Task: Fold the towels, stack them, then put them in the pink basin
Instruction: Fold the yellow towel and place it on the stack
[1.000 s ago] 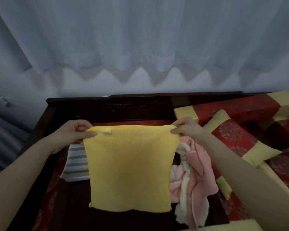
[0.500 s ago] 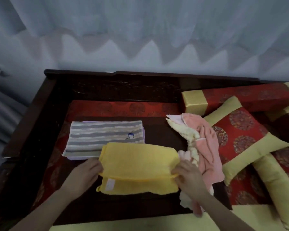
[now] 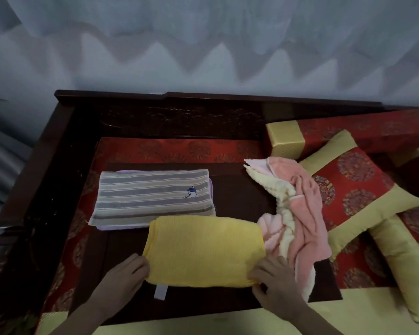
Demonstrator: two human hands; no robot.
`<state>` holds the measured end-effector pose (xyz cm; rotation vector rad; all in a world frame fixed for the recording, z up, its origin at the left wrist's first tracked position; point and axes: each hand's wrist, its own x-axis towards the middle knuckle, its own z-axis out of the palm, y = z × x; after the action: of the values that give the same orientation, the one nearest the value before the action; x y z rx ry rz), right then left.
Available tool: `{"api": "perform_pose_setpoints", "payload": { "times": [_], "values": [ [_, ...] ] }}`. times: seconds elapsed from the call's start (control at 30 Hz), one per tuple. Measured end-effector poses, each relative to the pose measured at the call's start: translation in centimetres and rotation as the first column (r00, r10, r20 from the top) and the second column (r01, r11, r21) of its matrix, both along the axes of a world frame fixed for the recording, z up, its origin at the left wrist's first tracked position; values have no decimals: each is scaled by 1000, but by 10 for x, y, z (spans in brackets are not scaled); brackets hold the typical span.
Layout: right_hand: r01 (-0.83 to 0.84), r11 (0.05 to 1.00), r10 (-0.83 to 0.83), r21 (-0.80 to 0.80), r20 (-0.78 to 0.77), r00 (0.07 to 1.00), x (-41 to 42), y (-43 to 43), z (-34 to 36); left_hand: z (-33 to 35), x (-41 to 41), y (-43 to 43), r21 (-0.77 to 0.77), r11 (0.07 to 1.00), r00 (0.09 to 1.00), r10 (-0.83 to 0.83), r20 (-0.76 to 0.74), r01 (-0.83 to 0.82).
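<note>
Ribbed yellow towel (image 3: 203, 250), one folded rectangle, flat on dark wood surface (image 3: 240, 194), far edge touching one folded striped towel (image 3: 153, 194). Left hand (image 3: 121, 281) and right hand (image 3: 276, 279) pinch its two near corners, fingers curled. One crumpled fluffy pink-and-cream heap (image 3: 302, 213) touches its right edge

Two bare forearms are reaching in from the lower edge, angling toward each other. The left hand (image 3: 122, 280) is gripping the near left corner of a yellow towel (image 3: 203, 250), knuckles up and fingers tucked at its edge. The right hand (image 3: 272, 284) is pinching the near right corner, its fingers curled and its back facing the camera.
</note>
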<state>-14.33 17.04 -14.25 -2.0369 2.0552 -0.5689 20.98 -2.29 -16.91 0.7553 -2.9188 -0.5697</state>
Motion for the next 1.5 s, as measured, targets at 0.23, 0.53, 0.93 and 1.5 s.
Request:
{"api": "perform_pose_setpoints", "payload": {
  "times": [0.23,0.53,0.93,1.5],
  "values": [
    [375,916,-398,141,202,895,6,6,-12,3,-21,-10,444,713,766,637,-85,-543],
    [663,453,-887,595,227,402,35,-50,-2,30,-78,-19,782,25,560,713,423,-622],
    [610,520,-851,599,426,307,45,-53,4,106,-51,-28,672,592,771,635,-50,-444],
    [197,899,-299,391,220,929,52,-233,0,44,-18,-179,525,206,393,879,272,-826]
  ]
}}
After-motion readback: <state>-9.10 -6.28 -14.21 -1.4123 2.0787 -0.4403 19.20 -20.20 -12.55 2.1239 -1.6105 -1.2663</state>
